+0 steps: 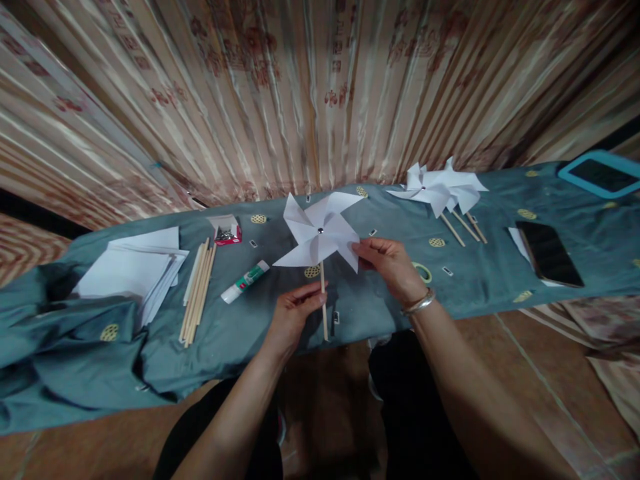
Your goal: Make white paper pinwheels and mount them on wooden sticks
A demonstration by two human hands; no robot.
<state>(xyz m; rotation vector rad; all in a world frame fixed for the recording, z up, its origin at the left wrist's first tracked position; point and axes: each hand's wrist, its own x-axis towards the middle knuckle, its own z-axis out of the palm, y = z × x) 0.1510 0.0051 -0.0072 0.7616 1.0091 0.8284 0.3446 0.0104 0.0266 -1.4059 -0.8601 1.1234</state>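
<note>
I hold a white paper pinwheel (320, 230) above the blue-green cloth (360, 300). My left hand (295, 313) is closed round its thin wooden stick (324, 303), just below the wheel. My right hand (393, 267) pinches the lower right blade of the wheel between thumb and fingers. A metal pin sits at the wheel's centre. A silver bangle is on my right wrist.
Left on the cloth lie a stack of white paper sheets (133, 267), a bundle of wooden sticks (197, 293), a glue stick (245, 281) and a small red box of pins (227, 232). Finished pinwheels (440, 190) lie at the right, beside a black phone (549, 253) and a blue-framed tablet (603, 175).
</note>
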